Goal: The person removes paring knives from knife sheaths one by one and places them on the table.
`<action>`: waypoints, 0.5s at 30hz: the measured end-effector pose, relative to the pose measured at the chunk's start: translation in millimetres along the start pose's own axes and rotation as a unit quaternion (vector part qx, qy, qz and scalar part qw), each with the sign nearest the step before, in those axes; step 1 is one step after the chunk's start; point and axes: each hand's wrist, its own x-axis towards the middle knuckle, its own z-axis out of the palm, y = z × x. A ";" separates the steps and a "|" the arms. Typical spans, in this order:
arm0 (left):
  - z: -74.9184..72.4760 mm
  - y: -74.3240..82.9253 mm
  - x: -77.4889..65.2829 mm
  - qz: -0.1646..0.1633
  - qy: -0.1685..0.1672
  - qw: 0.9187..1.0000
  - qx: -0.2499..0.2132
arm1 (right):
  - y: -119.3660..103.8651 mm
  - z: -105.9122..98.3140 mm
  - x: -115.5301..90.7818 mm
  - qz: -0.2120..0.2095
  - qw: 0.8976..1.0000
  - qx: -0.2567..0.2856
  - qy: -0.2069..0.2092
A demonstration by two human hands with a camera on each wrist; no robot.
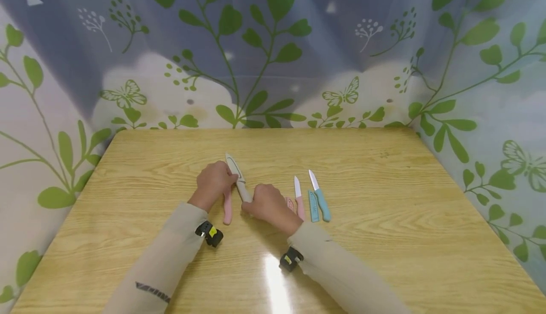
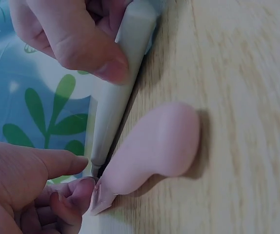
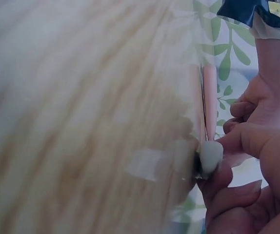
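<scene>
A cream-handled knife with a cream sheath over its blade lies slantwise on the table, blade end pointing away. My left hand pinches the sheath near where it meets the handle. Thumb and fingers of my right hand grip the rear of the handle, whose rounded end shows in the right wrist view. Just left of it a pink-handled tool rests on the wood; its far end is hidden under my left hand. The left wrist view shows its curved pink handle close up.
Right of my right hand lie a pink knife and its pink sheath, partly covered by the hand. Beside them are a blue knife and a blue sheath. A leaf-patterned curtain borders the wooden table.
</scene>
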 end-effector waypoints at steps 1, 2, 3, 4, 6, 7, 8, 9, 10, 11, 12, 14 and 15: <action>0.2 0.3 0.2 -0.002 -0.001 1.000 0.001 | 1.1 0.5 0.5 0.001 1.000 0.005 0.001; 0.4 0.6 0.2 -0.003 -0.003 1.000 0.002 | 2.0 1.1 0.9 0.003 1.000 0.010 0.003; 0.6 0.9 0.3 -0.005 -0.004 1.000 0.003 | 2.9 1.7 1.3 0.003 1.000 0.013 0.005; 0.9 1.1 0.4 -0.005 -0.006 1.000 0.002 | 3.5 1.9 1.5 0.004 1.000 0.016 0.007; 1.4 1.3 0.7 -0.006 -0.007 1.000 0.002 | 4.2 2.0 1.3 0.004 1.000 0.020 0.010; 1.5 1.5 0.6 -0.007 -0.007 1.000 0.000 | 4.4 2.0 1.1 0.004 1.000 0.023 0.012; 1.5 1.6 0.6 -0.006 -0.007 1.000 -0.001 | 4.4 1.8 0.8 0.004 1.000 0.025 0.013; 1.3 1.7 0.4 -0.006 -0.005 1.000 -0.002 | 4.4 1.7 0.6 0.003 0.999 0.028 0.015; 1.3 1.6 0.3 -0.007 -0.005 1.000 -0.004 | 4.3 1.3 0.3 0.003 0.999 0.031 0.016; 1.1 1.6 0.0 -0.007 -0.004 1.000 -0.006 | 4.2 1.1 0.2 0.002 0.999 0.032 0.017; 0.8 1.7 -0.6 -0.007 -0.004 1.000 -0.008 | 4.0 0.9 0.1 0.001 0.999 0.033 0.018; 0.6 1.9 -1.5 -0.008 -0.003 1.000 -0.016 | 4.3 0.6 -0.3 0.000 0.999 0.035 0.019; 0.5 2.2 -2.0 -0.008 -0.003 1.000 -0.020 | 4.4 0.4 -0.8 -0.003 0.999 0.034 0.021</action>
